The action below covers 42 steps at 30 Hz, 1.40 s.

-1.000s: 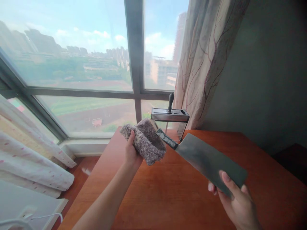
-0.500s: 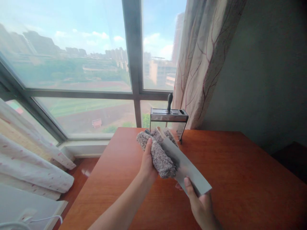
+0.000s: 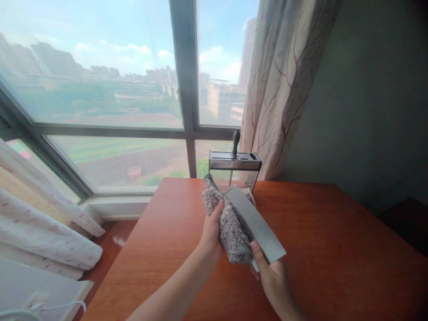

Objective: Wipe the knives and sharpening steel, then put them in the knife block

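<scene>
Left hand (image 3: 210, 234): we grip the cloth (image 3: 229, 229), now wrapped onto the cleaver (image 3: 256, 223)
Right hand (image 3: 272, 278): pinches blade end (5 o'clock), drawn in closer

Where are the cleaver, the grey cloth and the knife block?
cleaver (image 3: 257, 225), head view, flat of the blade
grey cloth (image 3: 230, 229), head view, middle of the fuzzy fold
knife block (image 3: 234, 161), head view, steel top band

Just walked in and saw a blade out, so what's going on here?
A person holds a cleaver by the blade end in the right hand, above a wooden table. The left hand presses a grey fluffy cloth against the blade. A metal knife rack stands by the window.
</scene>
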### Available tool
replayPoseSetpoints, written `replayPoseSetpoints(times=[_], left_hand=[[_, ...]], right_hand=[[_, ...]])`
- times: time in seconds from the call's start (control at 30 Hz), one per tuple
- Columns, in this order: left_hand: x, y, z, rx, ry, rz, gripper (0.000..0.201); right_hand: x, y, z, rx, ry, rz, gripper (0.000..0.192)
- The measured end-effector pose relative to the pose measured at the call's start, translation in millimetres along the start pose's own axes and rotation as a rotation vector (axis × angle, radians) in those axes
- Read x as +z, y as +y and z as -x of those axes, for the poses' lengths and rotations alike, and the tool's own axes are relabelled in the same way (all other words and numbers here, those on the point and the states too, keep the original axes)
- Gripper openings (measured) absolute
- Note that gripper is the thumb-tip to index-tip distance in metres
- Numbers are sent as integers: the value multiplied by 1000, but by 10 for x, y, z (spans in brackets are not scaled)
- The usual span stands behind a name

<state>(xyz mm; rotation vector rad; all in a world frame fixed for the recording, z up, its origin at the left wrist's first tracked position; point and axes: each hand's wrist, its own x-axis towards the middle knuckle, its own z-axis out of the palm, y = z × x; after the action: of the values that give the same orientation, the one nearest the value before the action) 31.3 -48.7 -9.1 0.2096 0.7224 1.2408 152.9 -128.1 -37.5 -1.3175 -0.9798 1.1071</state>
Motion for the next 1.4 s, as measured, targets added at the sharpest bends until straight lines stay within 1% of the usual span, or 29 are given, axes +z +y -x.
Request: replayPoseSetpoints(times=[0.13, 0.23, 0.4, 0.5, 0.57, 0.63, 0.7, 0.77, 0.8, 0.83, 0.87, 0.9, 0.93, 1.03, 1.1, 1.17, 1.23, 1.27, 1.33, 1.4], left_hand=[[11, 96, -11, 41, -21, 14, 46], [2, 153, -7, 41, -37, 20, 41], [-24, 277, 13, -67, -73, 24, 36], [-41, 367, 3, -75, -52, 19, 32], [-54, 415, -23, -37, -19, 12, 29], [-69, 442, -59, 19, 27, 1, 28], [-85, 447, -95, 74, 74, -9, 28], [-100, 438, -122, 118, 111, -13, 29], [-106, 432, -130, 134, 124, -15, 29], [-110, 428, -134, 147, 133, -17, 29], [-112, 427, -133, 150, 141, -21, 29], [-110, 431, -128, 146, 145, -27, 28], [-106, 438, -120, 131, 146, -31, 26], [-82, 475, -85, 70, 120, -14, 23], [-66, 502, -61, 51, 82, 21, 24], [-57, 522, -43, 47, 29, 51, 23], [-59, 536, -30, 54, -25, 75, 23], [-62, 541, -24, 62, -47, 85, 24], [-73, 553, -12, 81, -82, 105, 26], [-86, 569, -1, 93, -115, 126, 29]], right_hand=[[50, 27, 77, 54, 25, -45, 47], [57, 30, 113, 68, 20, -43, 48], [-7, 106, 173, 50, 2, -22, 46], [-97, 177, 219, 23, -20, 40, 45], [-170, 198, 243, -46, -46, 123, 45], [-243, 183, 249, -166, -65, 242, 44], [-304, 139, 233, -351, -122, 377, 41], [-344, 94, 210, -544, -216, 480, 39], [-355, 80, 204, -612, -257, 508, 39], [-359, 75, 205, -644, -277, 518, 39], [-357, 79, 215, -634, -269, 504, 39], [-350, 91, 235, -581, -236, 470, 40], [-338, 110, 263, -492, -191, 417, 42], [-292, 173, 359, -97, -55, 192, 49], [-270, 204, 394, 132, -27, 33, 53], [-263, 226, 387, 264, -27, -128, 53], [-267, 245, 345, 305, -70, -307, 53], [-272, 256, 318, 316, -118, -404, 54], [-283, 277, 264, 364, -252, -596, 56], [-298, 295, 227, 461, -377, -748, 56]])
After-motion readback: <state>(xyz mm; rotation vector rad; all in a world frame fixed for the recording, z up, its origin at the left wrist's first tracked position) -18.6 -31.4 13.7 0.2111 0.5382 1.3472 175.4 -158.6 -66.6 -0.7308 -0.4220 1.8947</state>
